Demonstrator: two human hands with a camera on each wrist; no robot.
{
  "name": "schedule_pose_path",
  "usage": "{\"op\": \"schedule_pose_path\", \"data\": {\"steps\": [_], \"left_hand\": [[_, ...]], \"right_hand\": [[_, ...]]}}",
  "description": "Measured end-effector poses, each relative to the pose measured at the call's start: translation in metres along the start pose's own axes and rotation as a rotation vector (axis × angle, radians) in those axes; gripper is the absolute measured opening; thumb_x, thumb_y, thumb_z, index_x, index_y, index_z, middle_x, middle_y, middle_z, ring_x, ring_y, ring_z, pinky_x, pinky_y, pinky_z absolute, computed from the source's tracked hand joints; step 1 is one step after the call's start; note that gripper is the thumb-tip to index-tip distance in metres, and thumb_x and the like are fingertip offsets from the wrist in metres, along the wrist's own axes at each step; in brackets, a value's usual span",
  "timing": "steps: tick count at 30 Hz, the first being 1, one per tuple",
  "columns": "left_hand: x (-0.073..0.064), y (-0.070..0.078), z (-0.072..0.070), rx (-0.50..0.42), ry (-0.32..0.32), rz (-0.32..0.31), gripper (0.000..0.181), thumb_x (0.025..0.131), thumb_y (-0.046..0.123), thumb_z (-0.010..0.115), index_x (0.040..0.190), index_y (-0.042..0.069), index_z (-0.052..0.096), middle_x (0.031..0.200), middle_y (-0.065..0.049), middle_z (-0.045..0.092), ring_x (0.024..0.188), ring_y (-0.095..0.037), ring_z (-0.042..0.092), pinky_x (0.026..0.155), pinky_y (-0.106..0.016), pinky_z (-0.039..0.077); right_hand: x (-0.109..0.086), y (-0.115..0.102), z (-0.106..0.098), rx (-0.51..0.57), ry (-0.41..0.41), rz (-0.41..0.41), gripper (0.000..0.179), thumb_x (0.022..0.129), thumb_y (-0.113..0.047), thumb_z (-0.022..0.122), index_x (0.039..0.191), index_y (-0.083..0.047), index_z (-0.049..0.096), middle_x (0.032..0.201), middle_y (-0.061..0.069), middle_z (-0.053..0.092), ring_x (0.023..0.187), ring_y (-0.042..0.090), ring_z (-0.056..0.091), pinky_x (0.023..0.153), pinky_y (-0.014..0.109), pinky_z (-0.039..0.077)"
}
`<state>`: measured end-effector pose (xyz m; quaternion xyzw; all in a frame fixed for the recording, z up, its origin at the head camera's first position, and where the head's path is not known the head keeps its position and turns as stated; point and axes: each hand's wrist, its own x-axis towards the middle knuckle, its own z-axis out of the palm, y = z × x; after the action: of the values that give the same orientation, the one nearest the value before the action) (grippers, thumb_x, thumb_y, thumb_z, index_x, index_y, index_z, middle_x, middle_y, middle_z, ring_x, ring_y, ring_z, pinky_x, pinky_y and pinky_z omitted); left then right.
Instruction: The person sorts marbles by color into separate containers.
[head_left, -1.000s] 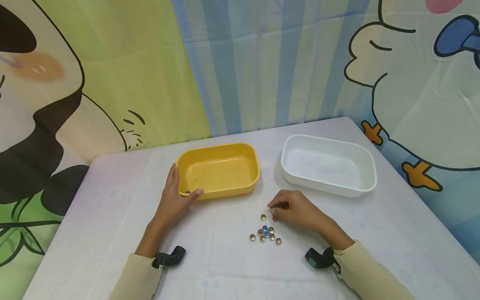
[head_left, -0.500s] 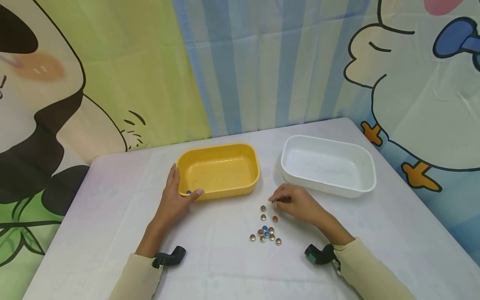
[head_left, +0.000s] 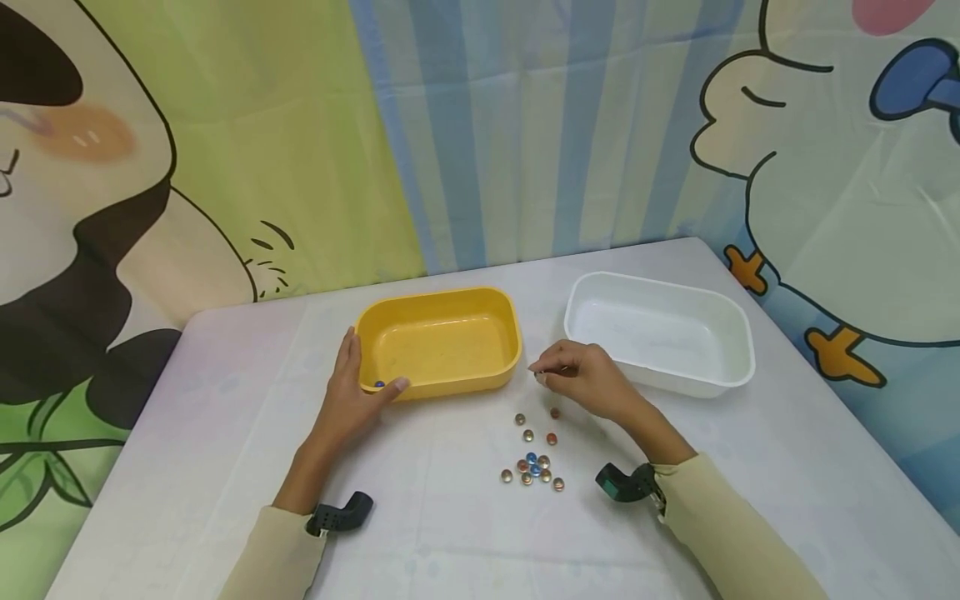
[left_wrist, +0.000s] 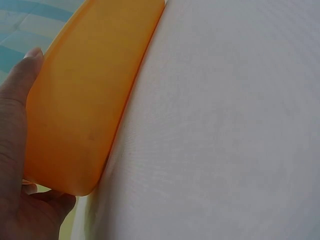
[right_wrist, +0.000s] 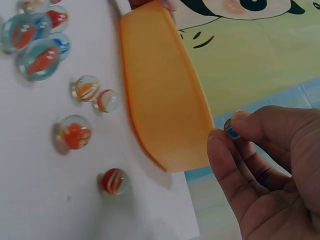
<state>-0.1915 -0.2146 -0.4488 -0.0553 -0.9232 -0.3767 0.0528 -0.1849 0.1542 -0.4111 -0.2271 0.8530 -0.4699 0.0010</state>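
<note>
A white oblong plastic tray (head_left: 690,382) sits at three o'clock of a yellow oblong plastic tray (head_left: 450,387), whose eight-o'clock corner the left hand (head_left: 354,392) grips, likely steadying it. The right hand (head_left: 587,381) pinches a round blue-swirled glass marble (right_wrist: 232,129) at three-thirty, presumably suiting its smallness.

The right hand (head_left: 588,382) carries a blue marble (right_wrist: 231,130) closer to the yellow tray (head_left: 457,387), now just off its near right corner; a red marble (head_left: 555,413), hidden earlier, now shows farther off that corner, toward the person.
</note>
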Motion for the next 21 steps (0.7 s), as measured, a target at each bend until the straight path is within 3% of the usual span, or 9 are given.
{"op": "schedule_pose_path", "data": {"steps": [5,12,21], "left_hand": [[0.0,0.0,0.0,0.004,0.003,0.003,0.114,0.081,0.057,0.071,0.155,0.003,0.003,0.162,-0.01,-0.001,0.146,-0.033,0.007,0.112,-0.058,0.016],[-0.001,0.0,-0.001,-0.006,0.001,0.003,0.114,0.081,0.056,0.072,0.155,0.003,0.003,0.162,-0.008,-0.002,0.146,-0.032,0.007,0.112,-0.057,0.017],[-0.001,0.0,0.0,0.003,0.002,-0.004,0.114,0.081,0.057,0.071,0.155,0.004,0.003,0.162,-0.009,-0.002,0.146,-0.033,0.007,0.112,-0.058,0.016]], "right_hand": [[0.011,-0.004,-0.002,0.027,0.015,0.007,0.017,0.088,-0.003,0.069,0.102,-0.009,0.077,0.098,0.001,0.066,0.079,0.018,0.058,0.066,0.027,0.051],[0.029,-0.009,-0.004,0.075,0.019,0.037,0.018,0.089,-0.005,0.069,0.106,-0.003,0.075,0.102,0.006,0.066,0.084,0.02,0.061,0.074,0.03,0.054],[0.05,-0.011,-0.004,0.118,0.01,0.137,0.018,0.091,-0.01,0.069,0.107,-0.004,0.074,0.103,0.003,0.067,0.089,0.021,0.062,0.081,0.034,0.054]]}}
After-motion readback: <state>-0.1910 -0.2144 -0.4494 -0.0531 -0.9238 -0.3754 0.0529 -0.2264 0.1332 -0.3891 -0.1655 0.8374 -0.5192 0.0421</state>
